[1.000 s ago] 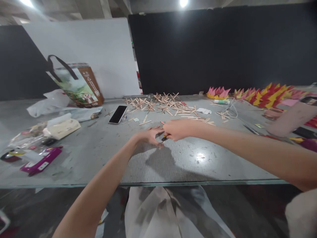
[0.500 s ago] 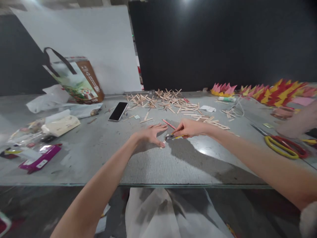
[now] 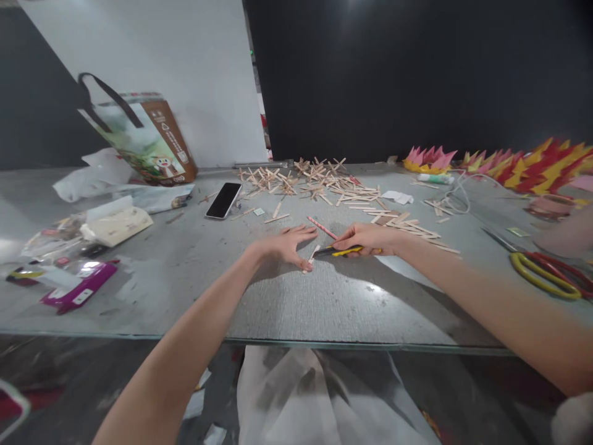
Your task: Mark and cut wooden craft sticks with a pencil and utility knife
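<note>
On the grey desk (image 3: 180, 272), I observe a black-screened phone (image 3: 223, 200) beyond my left hand (image 3: 286, 245), its fingers released, thumb on a short pale wooden stick (image 3: 315, 251). In my right hand (image 3: 365, 237), fingers grasp a yellow-and-black cutter (image 3: 345, 251) beside a thin pink patterned rod (image 3: 320, 226). Red-and-yellow-handled scissors (image 3: 532, 256) lie farther right.

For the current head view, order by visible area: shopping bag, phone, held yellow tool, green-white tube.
1. Shopping bag
2. Phone
Unsure: yellow tool and green-white tube look close, and the right hand covers part of the tool.
</note>
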Tool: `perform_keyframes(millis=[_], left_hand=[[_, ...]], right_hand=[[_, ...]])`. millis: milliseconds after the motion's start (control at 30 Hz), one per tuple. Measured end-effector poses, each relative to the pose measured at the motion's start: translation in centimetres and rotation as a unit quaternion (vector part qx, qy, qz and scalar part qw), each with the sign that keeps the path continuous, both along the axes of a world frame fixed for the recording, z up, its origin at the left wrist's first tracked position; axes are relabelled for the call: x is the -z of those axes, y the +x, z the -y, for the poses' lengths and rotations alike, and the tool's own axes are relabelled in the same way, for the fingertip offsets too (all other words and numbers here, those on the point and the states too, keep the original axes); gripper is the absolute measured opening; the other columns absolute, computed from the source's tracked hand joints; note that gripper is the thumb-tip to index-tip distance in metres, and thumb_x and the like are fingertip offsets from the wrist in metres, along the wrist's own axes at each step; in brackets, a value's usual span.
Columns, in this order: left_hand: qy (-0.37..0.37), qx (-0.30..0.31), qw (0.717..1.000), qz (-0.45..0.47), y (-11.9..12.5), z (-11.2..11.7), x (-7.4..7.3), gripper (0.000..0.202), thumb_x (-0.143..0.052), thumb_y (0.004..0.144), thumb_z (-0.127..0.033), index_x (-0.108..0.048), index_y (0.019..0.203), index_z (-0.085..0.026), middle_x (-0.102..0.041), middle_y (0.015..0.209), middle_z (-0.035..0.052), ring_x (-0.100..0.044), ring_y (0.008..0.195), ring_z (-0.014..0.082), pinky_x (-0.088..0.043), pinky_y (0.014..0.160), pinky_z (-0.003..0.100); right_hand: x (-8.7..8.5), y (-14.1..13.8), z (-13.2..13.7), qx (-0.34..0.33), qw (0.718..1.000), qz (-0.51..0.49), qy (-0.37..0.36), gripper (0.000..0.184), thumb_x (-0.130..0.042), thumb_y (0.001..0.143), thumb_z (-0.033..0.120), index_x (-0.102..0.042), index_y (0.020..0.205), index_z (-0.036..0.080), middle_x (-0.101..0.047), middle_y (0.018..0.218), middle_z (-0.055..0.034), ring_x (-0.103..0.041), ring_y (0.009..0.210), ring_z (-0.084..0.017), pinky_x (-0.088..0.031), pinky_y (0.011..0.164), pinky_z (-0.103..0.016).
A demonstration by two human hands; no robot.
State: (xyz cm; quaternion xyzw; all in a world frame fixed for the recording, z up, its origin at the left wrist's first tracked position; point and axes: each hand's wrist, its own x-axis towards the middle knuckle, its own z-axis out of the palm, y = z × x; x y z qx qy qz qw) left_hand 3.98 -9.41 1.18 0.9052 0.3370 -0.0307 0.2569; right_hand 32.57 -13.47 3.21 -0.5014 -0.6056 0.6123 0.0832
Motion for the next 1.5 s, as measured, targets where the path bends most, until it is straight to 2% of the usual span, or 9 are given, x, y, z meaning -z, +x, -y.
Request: perform_keyframes(millis=[267,433,633,800,967,1067,1233,1367,1500], left_hand=[[0.000,0.017,1.000,0.021,0.0,0.0,0.0,0.106,-0.081,0.078,-0.066,-0.038,0.168,-0.032,-0.014,0.181,0.0089,-0.004,0.168,0.0392,-0.002,0.134,0.061],[0.007,0.009,0.999,0.045,0.0,0.3,-0.2,0.094,-0.087,0.075,-0.059,-0.054,0.158,-0.030,-0.024,0.179,0.0120,-0.014,0.167,0.0398,-0.010,0.133,0.062],[0.009,0.001,0.995,0.104,0.0,0.5,-0.9,0.065,-0.089,0.073,-0.052,-0.071,0.128,-0.026,-0.049,0.166,0.0117,-0.042,0.156,0.0373,-0.031,0.128,0.053],[0.007,-0.048,0.976,0.211,0.6,0.7,-0.4,0.070,-0.091,0.069,-0.039,-0.064,0.132,-0.024,-0.069,0.134,0.0127,-0.064,0.129,0.0317,-0.048,0.113,0.045],[-0.074,-0.102,0.944,0.305,2.3,1.7,0.8,0.073,-0.075,0.086,-0.033,-0.044,0.151,-0.025,-0.067,0.080,-0.0037,-0.071,0.077,0.0187,-0.054,0.080,0.034],[-0.085,-0.109,0.928,0.347,3.3,2.3,1.4,0.071,-0.073,0.089,-0.031,-0.043,0.152,-0.025,-0.065,0.076,-0.0056,-0.070,0.074,0.0162,-0.052,0.077,0.030],[-0.132,-0.135,0.900,0.392,4.3,2.7,1.6,0.073,-0.074,0.088,-0.027,-0.040,0.154,-0.024,-0.069,0.077,-0.0037,-0.072,0.069,0.0161,-0.054,0.074,0.030],[-0.134,-0.147,0.896,0.397,4.5,3.0,1.1,0.076,-0.076,0.086,-0.024,-0.042,0.154,-0.023,-0.071,0.077,-0.0041,-0.073,0.070,0.0157,-0.054,0.077,0.030],[-0.126,-0.140,0.898,0.398,4.4,3.2,0.8,0.076,-0.075,0.087,-0.022,-0.042,0.155,-0.021,-0.072,0.075,-0.0036,-0.074,0.071,0.0162,-0.054,0.078,0.030]], right_hand=[[-0.6,0.7,0.6,0.015,0.995,-0.066,-0.066,0.040,-0.083,0.088,0.056,-0.071,0.100,0.019,-0.053,0.061,0.0064,-0.020,0.037,-0.002,-0.010,0.033,-0.018],[-1.3,0.6,1.5,0.036,0.989,-0.092,0.114,0.042,-0.071,0.097,0.061,-0.068,0.098,0.019,-0.057,0.069,0.0039,-0.026,0.040,-0.003,-0.014,0.036,-0.022],[-2.7,0.8,2.0,0.010,0.937,-0.032,0.348,0.041,-0.048,0.108,0.060,-0.058,0.098,0.021,-0.064,0.086,-0.0025,-0.050,0.064,-0.013,-0.040,0.058,-0.026],[-2.5,1.5,2.3,0.006,0.881,0.046,0.471,0.033,-0.036,0.112,0.050,-0.054,0.114,0.023,-0.062,0.089,-0.0043,-0.058,0.080,-0.021,-0.046,0.079,-0.034],[-0.8,2.0,2.8,0.031,0.865,0.152,0.477,0.039,-0.035,0.112,0.041,-0.046,0.142,0.019,-0.064,0.083,-0.0039,-0.059,0.070,-0.023,-0.041,0.069,-0.033],[-0.1,2.0,3.4,-0.016,0.864,0.187,0.468,0.042,-0.034,0.112,0.036,-0.046,0.150,0.020,-0.070,0.085,-0.0063,-0.063,0.071,-0.023,-0.040,0.067,-0.032],[0.2,1.3,4.0,-0.054,0.818,0.231,0.524,0.044,-0.033,0.114,0.037,-0.053,0.151,0.023,-0.078,0.106,-0.0127,-0.071,0.083,-0.026,-0.041,0.070,-0.032],[0.6,0.9,3.9,-0.068,0.797,0.239,0.550,0.044,-0.037,0.115,0.042,-0.058,0.151,0.028,-0.077,0.129,-0.0130,-0.075,0.098,-0.029,-0.047,0.076,-0.033],[0.9,1.0,3.8,-0.061,0.780,0.250,0.571,0.045,-0.036,0.115,0.040,-0.058,0.153,0.028,-0.077,0.131,-0.0123,-0.077,0.099,-0.029,-0.051,0.076,-0.034]])
